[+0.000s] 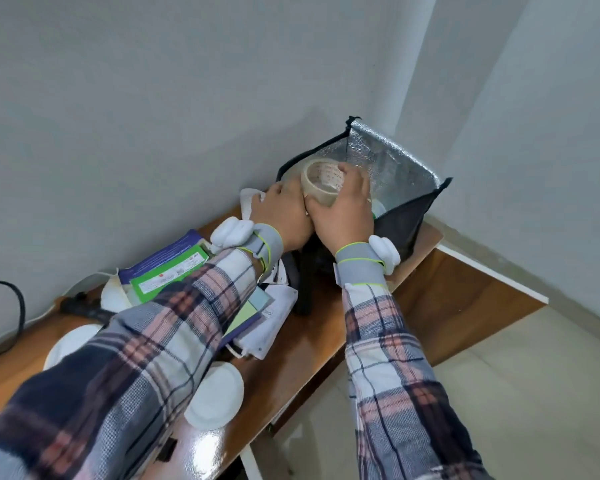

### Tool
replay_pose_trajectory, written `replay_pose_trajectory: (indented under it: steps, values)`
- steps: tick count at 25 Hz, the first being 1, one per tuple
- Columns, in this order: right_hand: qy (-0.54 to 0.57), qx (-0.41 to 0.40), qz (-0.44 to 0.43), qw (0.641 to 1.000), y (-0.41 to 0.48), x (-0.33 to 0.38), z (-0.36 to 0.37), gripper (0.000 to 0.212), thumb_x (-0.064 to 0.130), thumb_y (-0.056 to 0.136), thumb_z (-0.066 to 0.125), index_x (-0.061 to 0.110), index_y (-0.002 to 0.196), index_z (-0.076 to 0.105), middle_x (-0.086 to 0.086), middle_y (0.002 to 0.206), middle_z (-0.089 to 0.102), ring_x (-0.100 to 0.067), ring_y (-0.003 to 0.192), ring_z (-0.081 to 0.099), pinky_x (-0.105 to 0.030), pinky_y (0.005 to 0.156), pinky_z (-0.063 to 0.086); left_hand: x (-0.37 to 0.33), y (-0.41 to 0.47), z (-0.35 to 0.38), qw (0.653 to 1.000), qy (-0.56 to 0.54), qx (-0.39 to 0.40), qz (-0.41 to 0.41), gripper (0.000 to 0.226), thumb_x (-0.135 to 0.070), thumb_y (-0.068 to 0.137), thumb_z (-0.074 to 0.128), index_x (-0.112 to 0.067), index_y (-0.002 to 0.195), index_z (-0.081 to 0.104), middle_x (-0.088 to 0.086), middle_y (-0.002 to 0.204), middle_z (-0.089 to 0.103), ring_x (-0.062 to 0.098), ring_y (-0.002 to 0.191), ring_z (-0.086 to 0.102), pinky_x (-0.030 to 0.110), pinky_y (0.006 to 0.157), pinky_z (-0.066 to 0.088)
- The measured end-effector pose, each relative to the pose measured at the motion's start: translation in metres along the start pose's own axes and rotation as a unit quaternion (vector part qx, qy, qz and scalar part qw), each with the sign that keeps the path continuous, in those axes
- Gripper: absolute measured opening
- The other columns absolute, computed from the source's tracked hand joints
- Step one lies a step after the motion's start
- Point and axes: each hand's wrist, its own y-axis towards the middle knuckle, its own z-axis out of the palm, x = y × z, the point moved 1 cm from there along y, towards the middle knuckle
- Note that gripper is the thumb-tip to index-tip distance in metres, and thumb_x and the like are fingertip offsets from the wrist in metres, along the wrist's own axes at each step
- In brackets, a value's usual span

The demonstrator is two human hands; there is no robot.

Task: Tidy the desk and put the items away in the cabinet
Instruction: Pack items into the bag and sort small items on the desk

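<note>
Apparently stowing: right hand [345, 213] fingers [352, 174] clasp the tape roll [321, 183] above the insulated bag [395, 168], the left hand [284, 213] grip unreadable; lowering it inside comes next.

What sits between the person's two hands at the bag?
A roll of tape, gripped by the right hand, next to the left hand, at the bag; head view.

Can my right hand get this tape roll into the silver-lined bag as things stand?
Probably yes. The bag stands open beside the right hand, whose fingers grip the tape roll; the left hand sits at its near rim, not across the opening.
</note>
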Motion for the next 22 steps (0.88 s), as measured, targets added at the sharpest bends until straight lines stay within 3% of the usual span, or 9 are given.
replay_pose_trajectory:
  steps: [2,4,7,10,17,22]
  values:
    - [-0.026,0.018,-0.008,0.999,-0.006,-0.005,0.004,0.071,0.030,0.079,0.073,0.016,0.141,0.041,-0.011,0.158,0.021,-0.031,0.143,0.028,-0.038,0.113,0.030,0.008,-0.004,0.012,0.999,0.021,0.023,-0.003,0.057,-0.026,0.097,0.040,-0.016,0.150,0.022,0.012,0.155,0.033,0.025,0.148,0.019,0.049,0.116,0.015]
    - [-0.034,-0.004,-0.025,0.999,-0.015,-0.002,0.004,0.066,0.026,0.078,0.071,0.015,0.138,0.045,-0.012,0.156,0.025,-0.030,0.145,0.026,-0.039,0.114,0.027,0.015,-0.007,0.012,1.000,0.008,0.015,0.020,0.060,-0.025,0.098,0.039,-0.018,0.153,0.018,0.009,0.159,0.027,0.022,0.151,0.009,0.051,0.119,0.010]
    - [-0.034,-0.014,-0.062,0.997,-0.033,0.015,0.003,0.048,0.020,0.079,0.069,0.014,0.125,0.057,-0.010,0.147,0.040,-0.029,0.140,0.033,-0.039,0.112,0.030,0.025,-0.022,0.003,0.999,-0.019,-0.009,0.048,0.059,-0.024,0.099,0.040,-0.018,0.154,0.020,0.005,0.159,0.029,0.023,0.151,0.012,0.052,0.119,0.014]
    - [-0.016,0.025,-0.089,0.996,-0.067,0.040,0.017,0.037,0.017,0.081,0.065,0.017,0.118,0.061,-0.006,0.146,0.044,-0.028,0.139,0.036,-0.036,0.108,0.033,0.055,-0.055,-0.012,0.998,-0.019,-0.019,0.059,0.060,-0.023,0.096,0.043,-0.019,0.153,0.024,0.006,0.155,0.034,0.025,0.148,0.020,0.051,0.116,0.021]
    - [0.041,0.186,-0.139,0.972,-0.187,0.101,0.094,0.033,0.018,0.083,0.065,0.016,0.116,0.062,-0.006,0.137,0.051,-0.029,0.127,0.047,-0.039,0.105,0.038,0.177,-0.183,-0.037,0.998,-0.009,-0.029,-0.050,0.061,-0.025,0.093,0.048,-0.018,0.151,0.030,0.006,0.154,0.037,0.024,0.147,0.022,0.051,0.116,0.020]
    - [0.042,0.311,-0.205,0.927,-0.279,0.137,0.145,0.029,0.023,0.084,0.065,0.017,0.113,0.062,-0.005,0.126,0.056,-0.030,0.116,0.052,-0.040,0.097,0.042,0.250,-0.293,-0.036,0.985,-0.040,-0.053,-0.160,0.060,-0.027,0.088,0.051,-0.016,0.146,0.039,0.011,0.144,0.048,0.031,0.138,0.037,0.047,0.108,0.031]
